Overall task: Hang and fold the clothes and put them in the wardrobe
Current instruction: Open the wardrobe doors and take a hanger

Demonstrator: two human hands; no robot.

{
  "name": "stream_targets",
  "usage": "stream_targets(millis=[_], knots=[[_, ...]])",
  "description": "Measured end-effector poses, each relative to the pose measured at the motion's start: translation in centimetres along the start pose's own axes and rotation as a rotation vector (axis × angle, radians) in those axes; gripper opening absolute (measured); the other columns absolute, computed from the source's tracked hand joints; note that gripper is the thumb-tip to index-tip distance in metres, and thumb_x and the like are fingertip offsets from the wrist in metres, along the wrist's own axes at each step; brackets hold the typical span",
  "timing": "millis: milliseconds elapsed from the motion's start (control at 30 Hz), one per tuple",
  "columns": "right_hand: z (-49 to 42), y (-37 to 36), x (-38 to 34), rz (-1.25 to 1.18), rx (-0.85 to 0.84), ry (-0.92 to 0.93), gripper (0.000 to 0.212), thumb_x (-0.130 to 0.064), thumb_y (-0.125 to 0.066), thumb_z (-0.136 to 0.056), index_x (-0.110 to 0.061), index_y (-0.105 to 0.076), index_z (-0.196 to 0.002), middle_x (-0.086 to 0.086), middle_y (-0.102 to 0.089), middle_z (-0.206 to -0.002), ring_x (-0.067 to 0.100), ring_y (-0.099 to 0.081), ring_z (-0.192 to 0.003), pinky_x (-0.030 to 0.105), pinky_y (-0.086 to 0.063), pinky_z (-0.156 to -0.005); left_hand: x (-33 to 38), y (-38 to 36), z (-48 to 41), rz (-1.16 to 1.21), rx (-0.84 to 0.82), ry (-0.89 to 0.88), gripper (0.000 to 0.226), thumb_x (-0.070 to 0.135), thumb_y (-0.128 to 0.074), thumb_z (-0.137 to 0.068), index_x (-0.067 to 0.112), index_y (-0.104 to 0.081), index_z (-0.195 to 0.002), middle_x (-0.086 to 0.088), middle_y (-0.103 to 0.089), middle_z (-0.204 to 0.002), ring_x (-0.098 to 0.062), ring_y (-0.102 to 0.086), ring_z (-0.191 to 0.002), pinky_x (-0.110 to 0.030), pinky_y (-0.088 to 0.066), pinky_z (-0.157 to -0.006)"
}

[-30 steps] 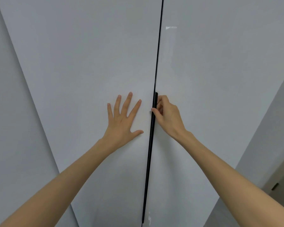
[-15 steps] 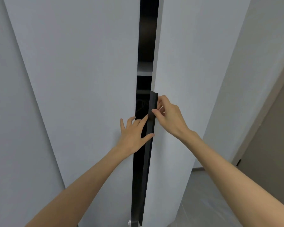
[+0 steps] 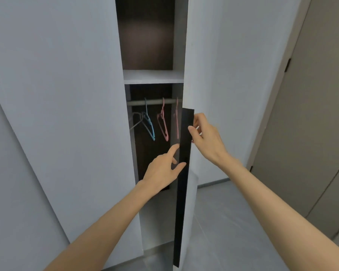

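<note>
A white wardrobe fills the view. Its right door point(image 3: 219, 79) stands partly open and its left door point(image 3: 63, 94) stays closed. My right hand point(image 3: 205, 137) pinches the long black handle strip point(image 3: 184, 173) on the right door's edge, thumb on the inner side. My left hand point(image 3: 162, 171) reaches into the gap with relaxed fingers, its forefinger and thumb touching the black strip. Inside, a metal rail point(image 3: 155, 102) carries empty hangers: a blue one point(image 3: 150, 126), a pink one point(image 3: 162, 124) and a grey one point(image 3: 137, 120). No clothes are visible.
A white shelf point(image 3: 153, 76) sits above the rail, with a dark back panel behind it. A grey floor point(image 3: 233, 222) lies at lower right. A beige door point(image 3: 311, 124) stands at the right, close to the open wardrobe door.
The right wardrobe door has swung wider open, revealing the rail and hangers. My left hand left the closed door's face and moved into the gap. My right hand kept hold of the black strip.
</note>
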State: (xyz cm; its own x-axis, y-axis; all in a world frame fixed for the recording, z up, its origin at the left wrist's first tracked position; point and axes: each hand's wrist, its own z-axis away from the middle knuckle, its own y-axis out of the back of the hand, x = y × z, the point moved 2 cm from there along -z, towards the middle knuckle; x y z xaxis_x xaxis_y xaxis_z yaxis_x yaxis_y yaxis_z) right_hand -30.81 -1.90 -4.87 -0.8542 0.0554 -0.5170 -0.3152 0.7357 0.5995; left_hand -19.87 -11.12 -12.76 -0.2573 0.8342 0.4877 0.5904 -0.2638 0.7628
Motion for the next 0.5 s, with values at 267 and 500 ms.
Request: stream_targets(millis=[267, 500], knots=[[3.6, 6.9, 4.6, 0.018, 0.018, -0.057, 0.016, -0.027, -0.039, -0.101, -0.014, -0.042, -0.111, 0.003, -0.056, -0.092, 0.017, -0.058, -0.074, 0.024, -0.048, -0.065, 7.3, -3.6, -1.1, -0.042, -0.086, -0.110, 0.042, 0.040, -0.050, -0.094, 0.022, -0.038, -0.130, 0.002, -0.068, -0.095, -0.012, -0.066, -0.082, -0.032, -0.058, -0.075], [5.2, 13.9, 10.7, 0.021, 0.004, -0.123, 0.022, -0.037, -0.036, -0.099, -0.016, -0.041, -0.105, 0.014, -0.059, -0.092, 0.032, -0.059, -0.079, 0.053, -0.053, -0.069, 14.6, -8.2, -3.3, -0.083, -0.126, -0.140, 0.024, 0.039, -0.048, -0.095, 0.027, -0.044, -0.116, 0.009, -0.061, -0.095, -0.013, -0.062, -0.082, -0.027, -0.051, -0.068]])
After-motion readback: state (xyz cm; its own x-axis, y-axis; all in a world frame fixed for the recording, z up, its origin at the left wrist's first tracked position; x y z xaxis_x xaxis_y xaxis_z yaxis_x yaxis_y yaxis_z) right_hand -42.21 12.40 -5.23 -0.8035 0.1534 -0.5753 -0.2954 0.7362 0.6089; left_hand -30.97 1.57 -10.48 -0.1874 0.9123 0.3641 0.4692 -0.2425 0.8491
